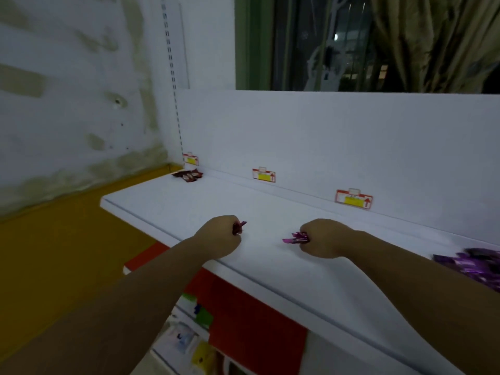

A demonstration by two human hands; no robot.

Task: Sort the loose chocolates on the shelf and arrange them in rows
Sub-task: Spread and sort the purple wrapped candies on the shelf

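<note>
Both my fists rest on the white shelf (270, 212) near its front edge. My left hand (219, 236) is closed around a reddish-purple wrapped chocolate (239, 227) whose end sticks out to the right. A bunch of purple wrapped chocolates (297, 237) pokes out to the left of my right hand (322, 238), which grips them. A heap of loose purple chocolates (476, 266) lies at the right edge of the shelf. A small cluster of dark red chocolates (188, 175) sits in the far left corner.
Three red-and-yellow price tags (263, 175) stand along the shelf's white back panel. Lower shelves with packaged goods (189, 345) and a red panel (251, 328) show below the front edge. A yellow floor lies to the left, a window with a curtain behind.
</note>
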